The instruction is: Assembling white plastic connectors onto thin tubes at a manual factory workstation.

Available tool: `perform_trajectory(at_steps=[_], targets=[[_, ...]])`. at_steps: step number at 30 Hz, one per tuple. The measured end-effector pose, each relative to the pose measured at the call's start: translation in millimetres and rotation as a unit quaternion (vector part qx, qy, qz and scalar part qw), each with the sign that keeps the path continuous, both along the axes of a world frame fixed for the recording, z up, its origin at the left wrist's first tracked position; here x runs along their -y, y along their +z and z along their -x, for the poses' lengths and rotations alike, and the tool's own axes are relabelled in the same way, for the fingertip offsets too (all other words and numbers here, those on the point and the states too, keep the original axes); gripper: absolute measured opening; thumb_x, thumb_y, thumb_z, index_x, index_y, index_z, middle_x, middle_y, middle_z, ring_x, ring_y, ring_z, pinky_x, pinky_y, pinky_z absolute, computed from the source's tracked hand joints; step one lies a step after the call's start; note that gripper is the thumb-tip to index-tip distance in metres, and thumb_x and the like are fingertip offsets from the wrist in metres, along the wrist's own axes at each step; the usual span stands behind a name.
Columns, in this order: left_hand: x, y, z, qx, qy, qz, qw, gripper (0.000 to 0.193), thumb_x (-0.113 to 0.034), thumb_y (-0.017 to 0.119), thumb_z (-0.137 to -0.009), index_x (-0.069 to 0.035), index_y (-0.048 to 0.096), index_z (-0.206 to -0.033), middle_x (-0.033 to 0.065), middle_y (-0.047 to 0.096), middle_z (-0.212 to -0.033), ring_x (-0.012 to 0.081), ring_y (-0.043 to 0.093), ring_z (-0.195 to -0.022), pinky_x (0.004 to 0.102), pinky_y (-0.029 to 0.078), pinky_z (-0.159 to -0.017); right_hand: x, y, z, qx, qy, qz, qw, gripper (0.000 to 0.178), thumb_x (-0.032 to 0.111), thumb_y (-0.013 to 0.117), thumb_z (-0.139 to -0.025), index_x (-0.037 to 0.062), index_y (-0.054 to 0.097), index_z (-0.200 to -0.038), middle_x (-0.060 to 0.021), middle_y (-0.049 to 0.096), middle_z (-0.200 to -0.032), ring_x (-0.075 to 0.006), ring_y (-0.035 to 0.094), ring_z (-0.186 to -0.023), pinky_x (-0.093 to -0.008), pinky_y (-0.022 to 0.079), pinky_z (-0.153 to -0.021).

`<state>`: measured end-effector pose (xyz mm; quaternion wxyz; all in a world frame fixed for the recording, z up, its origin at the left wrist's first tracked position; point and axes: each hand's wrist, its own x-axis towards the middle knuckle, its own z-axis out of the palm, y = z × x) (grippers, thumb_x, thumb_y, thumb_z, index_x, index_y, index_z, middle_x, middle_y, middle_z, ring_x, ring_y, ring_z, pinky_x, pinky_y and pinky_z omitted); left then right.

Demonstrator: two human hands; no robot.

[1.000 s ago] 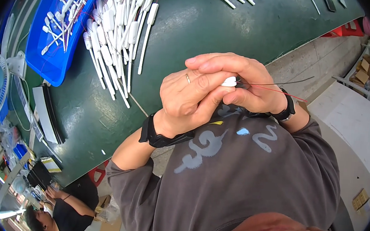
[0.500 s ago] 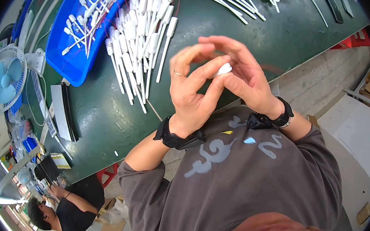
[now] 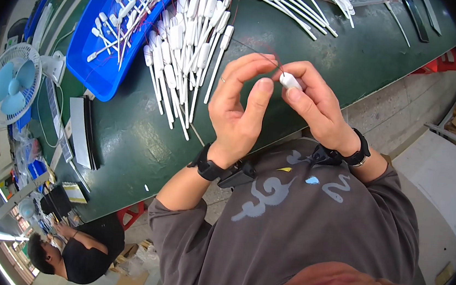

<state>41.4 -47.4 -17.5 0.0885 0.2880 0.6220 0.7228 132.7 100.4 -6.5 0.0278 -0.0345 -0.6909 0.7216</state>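
Note:
My right hand (image 3: 317,106) pinches a small white plastic piece (image 3: 290,81) between thumb and fingers. Thin dark reddish wires run from the piece's upper end toward the far side of the table. Just left of it is my left hand (image 3: 238,108), fingers curved and thumb apart, with nothing gripped between them. Its fingertips come close to the wires; whether they touch cannot be made out. Beyond my left hand lies a pile of white sticks with wider flat heads (image 3: 193,46) on the green table (image 3: 139,148).
A blue tray (image 3: 103,89) at the far left holds more white sticks with red wires. Another group of white sticks (image 3: 290,8) lies at the back, near dark flat strips (image 3: 415,20). A fan (image 3: 14,84) stands left. Another person (image 3: 88,250) sits at lower left.
My left thumb and fingers have come away from the white piece, opening. My right hand keeps the piece, now turned so more of it and its wires show. The view has shifted slightly.

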Motion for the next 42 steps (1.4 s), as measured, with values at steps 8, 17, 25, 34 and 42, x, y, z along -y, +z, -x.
perform_trajectory(at_steps=[8, 17, 25, 34, 42], targets=[[4, -2, 8, 0.058, -0.023, -0.005, 0.998, 0.008, -0.005, 0.069, -0.092, 0.000, 0.069, -0.097, 0.0088, 0.070, -0.101, 0.0180, 0.062, -0.095, 0.0304, 0.049, -0.084, -2, 1, -2, 0.006, 0.026, -0.047, 0.999, 0.032, 0.028, 0.043, -0.108, 0.0019, 0.055, -0.122, 0.0031, 0.050, -0.087, -0.0013, 0.034, -0.065, -0.0179, 0.028, -0.056], [-1, -8, 6, 0.048, -0.007, -0.002, 0.999, 0.008, -0.007, 0.068, -0.094, 0.000, 0.066, -0.093, 0.0065, 0.067, -0.095, 0.0153, 0.062, -0.090, 0.0284, 0.049, -0.081, -5, 0, -3, 0.055, 0.057, 0.050, 0.996, 0.033, 0.028, 0.042, -0.108, 0.0017, 0.054, -0.123, 0.0023, 0.050, -0.084, -0.0017, 0.032, -0.062, -0.0186, 0.026, -0.054], [-3, -4, 12, 0.215, -0.045, 0.028, 0.975, 0.019, -0.015, 0.062, -0.100, 0.002, 0.068, -0.103, 0.0054, 0.069, -0.099, 0.0100, 0.063, -0.087, 0.0238, 0.051, -0.079, 1, 6, 3, 0.110, 0.043, 0.186, 0.975, 0.038, 0.026, 0.042, -0.108, -0.0003, 0.048, -0.134, -0.0046, 0.057, -0.090, -0.0064, 0.046, -0.061, -0.0204, 0.043, -0.058], [-4, -5, 11, 0.229, -0.093, 0.073, 0.966, 0.027, -0.021, 0.059, -0.103, 0.002, 0.067, -0.114, 0.0045, 0.070, -0.102, 0.0066, 0.062, -0.090, 0.0236, 0.051, -0.078, -11, 2, 5, 0.133, 0.029, 0.224, 0.965, 0.038, 0.025, 0.043, -0.107, 0.0008, 0.047, -0.136, -0.0159, 0.065, -0.115, -0.0177, 0.068, -0.087, -0.0321, 0.056, -0.082], [-4, -7, 7, -0.013, -0.009, 0.158, 0.987, 0.023, -0.016, 0.070, -0.094, 0.000, 0.063, -0.111, 0.0066, 0.071, -0.094, 0.0124, 0.068, -0.078, 0.0260, 0.054, -0.071, -13, -14, 7, 0.046, -0.104, 0.223, 0.968, 0.032, 0.025, 0.046, -0.107, 0.0042, 0.050, -0.131, -0.0201, 0.059, -0.135, -0.0213, 0.063, -0.115, -0.0357, 0.049, -0.099]])
